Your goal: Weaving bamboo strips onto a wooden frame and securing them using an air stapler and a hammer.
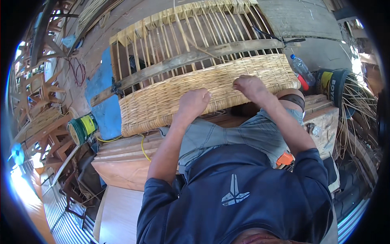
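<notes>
Across my lap lies a woven wicker panel [156,101], its near part densely woven and its far part made of bare cane rods [167,42]. A flat wooden bar [178,64] crosses over the rods just beyond the weave. My left hand [192,105] rests at the middle of the weave, fingers curled in and thumb pointing right. To its right, my right hand [251,87] bends down onto the weave with its fingers closed. Whatever thin strand either hand may hold is too small to make out.
I sit on a wooden bench [122,164]. At left, a green bucket [83,128] stands beside a blue sheet [106,120]. A dark bucket [335,85] with loose cane strips and a clear plastic bottle [301,67] are at right. Wooden furniture frames [45,95] crowd the far left.
</notes>
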